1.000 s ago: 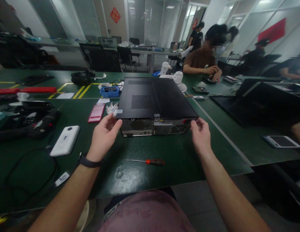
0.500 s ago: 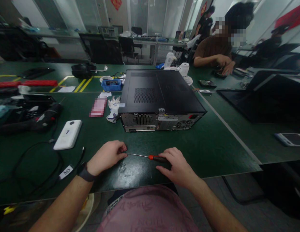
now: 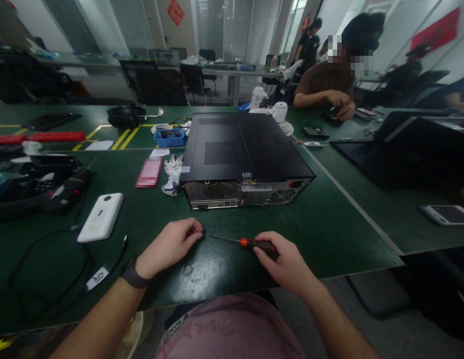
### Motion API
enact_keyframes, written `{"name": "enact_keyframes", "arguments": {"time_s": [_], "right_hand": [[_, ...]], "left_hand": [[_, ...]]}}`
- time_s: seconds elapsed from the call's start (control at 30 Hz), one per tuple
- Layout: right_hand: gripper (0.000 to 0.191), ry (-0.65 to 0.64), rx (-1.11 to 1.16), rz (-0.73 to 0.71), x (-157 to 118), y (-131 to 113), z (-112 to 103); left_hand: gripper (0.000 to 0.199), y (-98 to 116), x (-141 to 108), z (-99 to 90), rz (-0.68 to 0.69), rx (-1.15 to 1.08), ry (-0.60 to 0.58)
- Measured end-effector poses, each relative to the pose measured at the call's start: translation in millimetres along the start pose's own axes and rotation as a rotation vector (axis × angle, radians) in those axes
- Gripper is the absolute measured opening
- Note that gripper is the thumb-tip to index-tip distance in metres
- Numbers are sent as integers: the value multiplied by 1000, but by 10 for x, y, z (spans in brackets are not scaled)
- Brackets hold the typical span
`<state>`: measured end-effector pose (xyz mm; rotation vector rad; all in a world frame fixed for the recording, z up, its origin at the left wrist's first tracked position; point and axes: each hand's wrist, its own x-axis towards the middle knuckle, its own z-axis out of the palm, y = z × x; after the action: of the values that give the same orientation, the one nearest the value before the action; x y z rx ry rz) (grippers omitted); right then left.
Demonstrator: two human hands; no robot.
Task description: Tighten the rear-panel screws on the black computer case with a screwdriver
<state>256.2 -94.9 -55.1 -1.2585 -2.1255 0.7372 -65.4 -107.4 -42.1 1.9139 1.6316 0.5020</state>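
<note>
My right hand is closed round the dark handle of a screwdriver. The handle has a red collar, and its thin shaft points left along the green table. A little left of the tip, my left hand has its thumb and fingers pinched together; whether something small is between them I cannot make out. Beyond both hands a black computer case lies on its side. Its back panel with vents and ports faces me.
A white power bank and a black cable lie on the left. Beside the case are a glove and a blue bin with small parts. A phone rests at the right. Another person works across the table.
My right hand has drawn the screwdriver to the right, and its tip has come away from my left fingers. The right fingers have closed more round the handle.
</note>
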Motion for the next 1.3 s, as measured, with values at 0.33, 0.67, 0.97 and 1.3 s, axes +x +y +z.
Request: {"name": "enact_keyframes", "arguments": {"time_s": [0.33,0.67,0.97,1.3], "right_hand": [[15,749,-72,-114,173,-453,-652],[15,1119,248,-110,270,-587,-498],[17,1104,288,-32,296,-476,-258],[16,1106,243,-42,343,-436,-225]], "left_hand": [[13,965,537,-588,344,-33,167],[16,1060,867,-686,526,-21,277],[19,830,945,-688,487,-45,230],[17,831,1039,-651,515,-31,200]]}}
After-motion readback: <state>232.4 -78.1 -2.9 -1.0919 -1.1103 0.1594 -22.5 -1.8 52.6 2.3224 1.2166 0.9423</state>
